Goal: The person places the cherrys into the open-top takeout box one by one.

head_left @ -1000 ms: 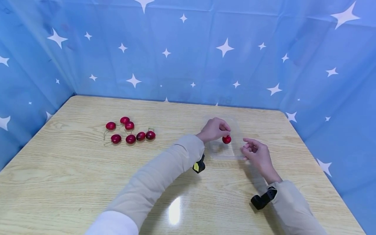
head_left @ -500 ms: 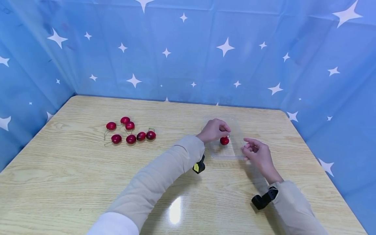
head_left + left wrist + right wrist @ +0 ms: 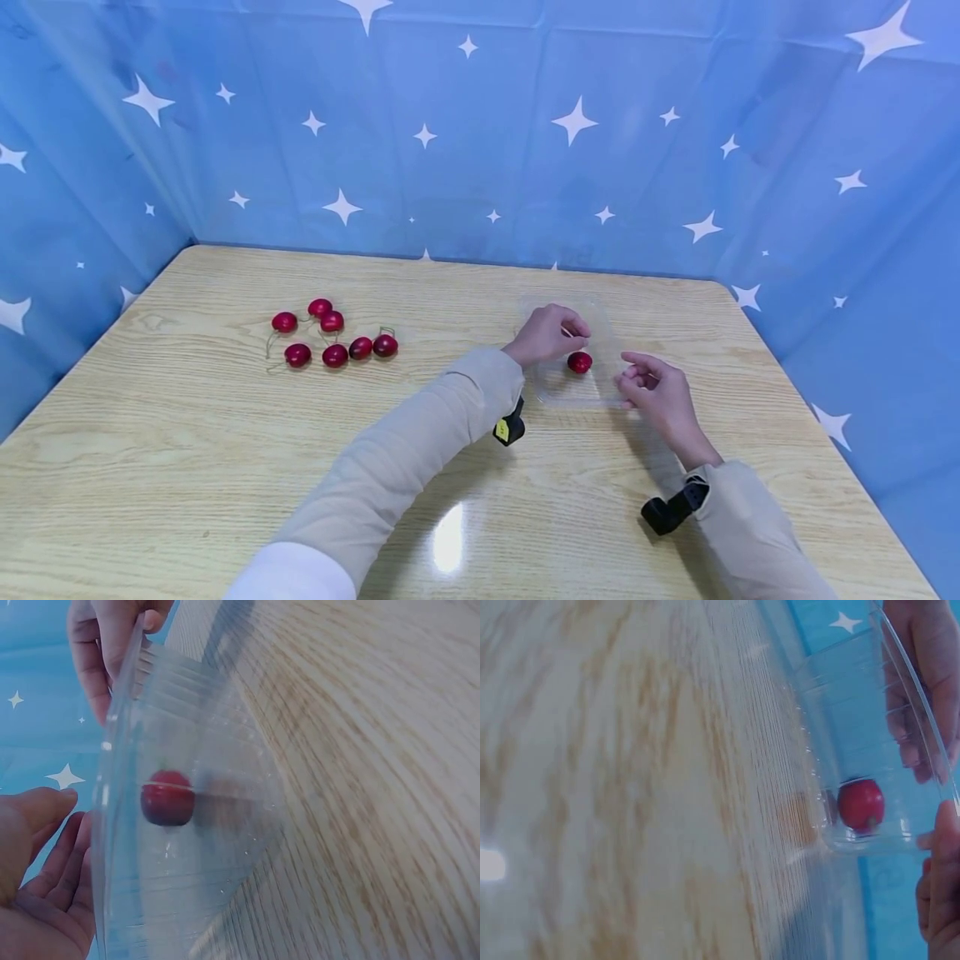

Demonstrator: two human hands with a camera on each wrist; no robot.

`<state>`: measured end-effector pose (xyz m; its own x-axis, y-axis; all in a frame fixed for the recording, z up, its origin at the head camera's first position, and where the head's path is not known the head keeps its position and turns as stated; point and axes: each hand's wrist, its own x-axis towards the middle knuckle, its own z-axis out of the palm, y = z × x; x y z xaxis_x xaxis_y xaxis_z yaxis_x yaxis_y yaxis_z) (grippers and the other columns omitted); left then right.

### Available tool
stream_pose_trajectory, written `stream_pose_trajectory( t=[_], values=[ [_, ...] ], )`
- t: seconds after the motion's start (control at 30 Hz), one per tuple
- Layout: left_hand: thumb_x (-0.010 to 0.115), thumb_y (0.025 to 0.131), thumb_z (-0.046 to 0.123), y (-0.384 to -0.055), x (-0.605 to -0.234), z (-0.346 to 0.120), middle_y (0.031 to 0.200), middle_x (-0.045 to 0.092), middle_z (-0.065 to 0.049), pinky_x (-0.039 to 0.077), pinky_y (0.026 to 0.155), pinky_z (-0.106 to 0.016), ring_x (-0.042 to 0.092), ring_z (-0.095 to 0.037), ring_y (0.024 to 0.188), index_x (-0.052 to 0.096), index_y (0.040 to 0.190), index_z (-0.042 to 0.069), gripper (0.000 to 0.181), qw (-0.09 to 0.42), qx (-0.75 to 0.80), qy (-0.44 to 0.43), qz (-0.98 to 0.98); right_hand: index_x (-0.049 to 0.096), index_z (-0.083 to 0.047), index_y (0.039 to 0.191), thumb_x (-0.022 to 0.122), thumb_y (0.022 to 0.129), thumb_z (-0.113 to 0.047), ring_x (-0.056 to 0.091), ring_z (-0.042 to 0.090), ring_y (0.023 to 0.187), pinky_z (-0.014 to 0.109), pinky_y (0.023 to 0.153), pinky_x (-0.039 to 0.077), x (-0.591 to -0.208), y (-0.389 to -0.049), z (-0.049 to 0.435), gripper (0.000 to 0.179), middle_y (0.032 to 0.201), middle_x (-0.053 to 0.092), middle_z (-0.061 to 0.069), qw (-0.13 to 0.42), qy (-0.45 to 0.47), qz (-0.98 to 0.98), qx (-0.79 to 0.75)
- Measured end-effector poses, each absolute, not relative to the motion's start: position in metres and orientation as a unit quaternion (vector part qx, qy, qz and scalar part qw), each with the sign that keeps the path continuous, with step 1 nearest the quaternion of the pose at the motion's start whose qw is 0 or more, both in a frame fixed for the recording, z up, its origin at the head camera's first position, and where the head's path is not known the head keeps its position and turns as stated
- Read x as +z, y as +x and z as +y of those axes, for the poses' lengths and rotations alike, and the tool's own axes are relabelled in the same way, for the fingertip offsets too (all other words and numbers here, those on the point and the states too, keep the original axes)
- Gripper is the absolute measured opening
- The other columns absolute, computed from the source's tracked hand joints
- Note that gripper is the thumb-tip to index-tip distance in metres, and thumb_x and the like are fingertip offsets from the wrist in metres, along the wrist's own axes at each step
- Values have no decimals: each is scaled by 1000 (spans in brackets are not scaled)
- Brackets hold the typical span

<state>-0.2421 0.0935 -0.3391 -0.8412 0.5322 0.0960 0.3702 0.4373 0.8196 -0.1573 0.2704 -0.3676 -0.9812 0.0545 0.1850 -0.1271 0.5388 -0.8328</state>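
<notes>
My left hand (image 3: 551, 335) hangs over the clear container (image 3: 573, 403), thumb and fingers parted, with nothing between them; just below it one red cherry (image 3: 579, 362) sits inside the container, apart from my fingertips and apparently down on the floor of it; I'd say I keep the hand low there so that the fruit has little height to fall and little chance to roll.

My right hand (image 3: 663, 400) pinches the rim by the near right corner, its thumb and fingers closed on the thin plastic; something so light would likely skid or tip at a nudge, so a hold at the edge should steady it while leaving the middle free for my other hand.

Seven other cherries (image 3: 335, 356) lie on the surface (image 3: 225, 467) to my left, well apart from the container; they sit loosely bunched, thin stems showing on several; being on that side, they seem suited to a left-handed reach, with no need to cross my arms.
</notes>
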Motion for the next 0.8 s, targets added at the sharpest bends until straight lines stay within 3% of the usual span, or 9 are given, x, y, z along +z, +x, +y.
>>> stream_pose_trajectory(
  t=[0.33, 0.8],
  values=[
    [60, 85, 14, -238, -338, 84, 88, 59, 1, 44, 66, -15, 55, -9, 78, 65, 98, 5, 17, 64, 489, 295, 818, 49, 7, 120, 58, 84, -5, 54, 4, 62, 24, 55, 50, -368, -155, 271, 39, 88, 49, 12, 57, -3, -867, 495],
    [62, 83, 14, -223, -339, 62, 88, 55, 0, 45, 62, -18, 53, -9, 71, 65, 98, 8, 16, 21, 536, 313, 784, 49, 10, 117, 57, 82, 2, 53, 2, 56, 23, 49, 49, -368, -156, 270, 37, 81, 51, 7, 80, -1, -852, 517]
  ],
)
